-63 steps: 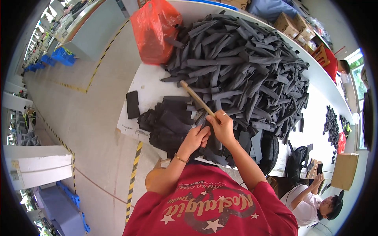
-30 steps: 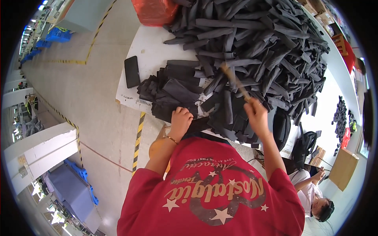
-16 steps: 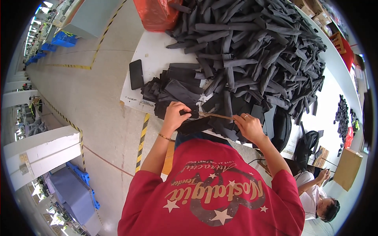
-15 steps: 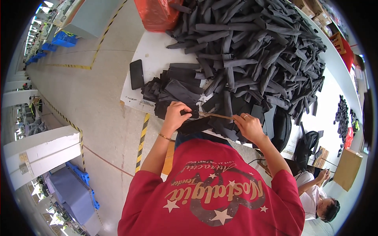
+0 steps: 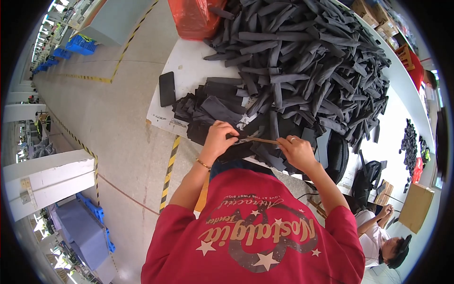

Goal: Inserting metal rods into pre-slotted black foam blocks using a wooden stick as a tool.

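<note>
A thin brown stick [image 5: 263,140] is gripped at one end by my right hand [image 5: 299,152], its fingers closed round it, and points left. My left hand [image 5: 220,141] pinches a small dark fabric piece [image 5: 230,137] at the stick's far tip; whether the tip is inside the fabric is too small to tell. Just beyond my left hand lies a stack of flat dark cloth pieces [image 5: 216,110]. A large heap of dark grey fabric tubes [image 5: 302,61] covers the far part of the white table [image 5: 189,61]. More dark pieces lie under and around my hands.
A black phone [image 5: 167,89] rests near the table's left edge, with a red plastic bag [image 5: 194,19] farther back. To the right are a black backpack [image 5: 367,181] and a cardboard box [image 5: 416,207]. A person in a white shirt [image 5: 373,232] sits at the lower right.
My hands have come slightly closer together, and less of the stick shows between them. The whole view has shifted a little.
</note>
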Available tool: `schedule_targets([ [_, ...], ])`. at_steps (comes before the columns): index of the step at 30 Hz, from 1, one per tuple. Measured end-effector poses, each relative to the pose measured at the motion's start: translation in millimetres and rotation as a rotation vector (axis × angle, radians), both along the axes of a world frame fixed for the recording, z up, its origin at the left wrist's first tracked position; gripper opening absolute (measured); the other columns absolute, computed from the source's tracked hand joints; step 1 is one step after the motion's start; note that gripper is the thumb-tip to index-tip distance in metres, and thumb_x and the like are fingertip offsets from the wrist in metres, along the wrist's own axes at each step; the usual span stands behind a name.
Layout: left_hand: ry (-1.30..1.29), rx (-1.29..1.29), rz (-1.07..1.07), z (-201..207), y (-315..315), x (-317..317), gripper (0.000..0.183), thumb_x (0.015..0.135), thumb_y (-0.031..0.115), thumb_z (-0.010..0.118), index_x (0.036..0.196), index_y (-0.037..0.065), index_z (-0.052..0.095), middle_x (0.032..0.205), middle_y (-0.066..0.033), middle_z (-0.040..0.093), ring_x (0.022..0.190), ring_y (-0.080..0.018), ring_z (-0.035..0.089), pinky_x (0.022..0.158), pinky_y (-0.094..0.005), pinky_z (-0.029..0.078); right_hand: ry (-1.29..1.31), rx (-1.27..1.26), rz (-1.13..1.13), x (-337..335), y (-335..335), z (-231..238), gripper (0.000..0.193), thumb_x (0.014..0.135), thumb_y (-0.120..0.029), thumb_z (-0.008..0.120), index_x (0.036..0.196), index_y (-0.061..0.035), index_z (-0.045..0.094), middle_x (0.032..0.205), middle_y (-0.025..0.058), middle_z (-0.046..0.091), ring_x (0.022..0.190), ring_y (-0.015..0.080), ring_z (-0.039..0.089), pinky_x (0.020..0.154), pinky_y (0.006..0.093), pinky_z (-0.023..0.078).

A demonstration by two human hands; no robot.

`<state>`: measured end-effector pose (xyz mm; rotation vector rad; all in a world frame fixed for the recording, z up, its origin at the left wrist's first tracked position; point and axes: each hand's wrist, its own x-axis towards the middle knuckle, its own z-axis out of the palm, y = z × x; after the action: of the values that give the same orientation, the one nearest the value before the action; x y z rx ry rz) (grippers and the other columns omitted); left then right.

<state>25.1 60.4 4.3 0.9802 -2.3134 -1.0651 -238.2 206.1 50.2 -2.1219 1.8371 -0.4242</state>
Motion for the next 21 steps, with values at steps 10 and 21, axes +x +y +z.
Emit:
schedule_targets([
  [10,0.891,0.478,0.634,32.1,28.0,-19.2,0.055,0.077,0.016,0.078,0.124,0.002,0.053,0.124,-0.0154,0.049,0.114,-0.0292,0.052,0.098,-0.0423,0.043,-0.974,0.379,-0.308,70.2,-16.4,-45.0,0.019,0.091,-0.009,0.055,0.106,0.0017,0.061,0.069,0.0143,0.059,0.062,0.0219,0.059,0.061,0.0336,0.047],
  [21,1.286,1.246,0.824,1.9,34.8,-51.5,0.022,0.089,0.021,0.069,0.099,0.003,0.064,0.081,-0.0069,0.064,0.077,-0.0227,0.065,0.079,-0.0368,0.055,-0.718,0.027,-0.440,127.3,-21.6,-48.7,0.016,0.092,-0.007,0.055,0.079,0.0027,0.051,0.068,0.0203,0.058,0.061,0.0365,0.059,0.056,0.0418,0.045],
])
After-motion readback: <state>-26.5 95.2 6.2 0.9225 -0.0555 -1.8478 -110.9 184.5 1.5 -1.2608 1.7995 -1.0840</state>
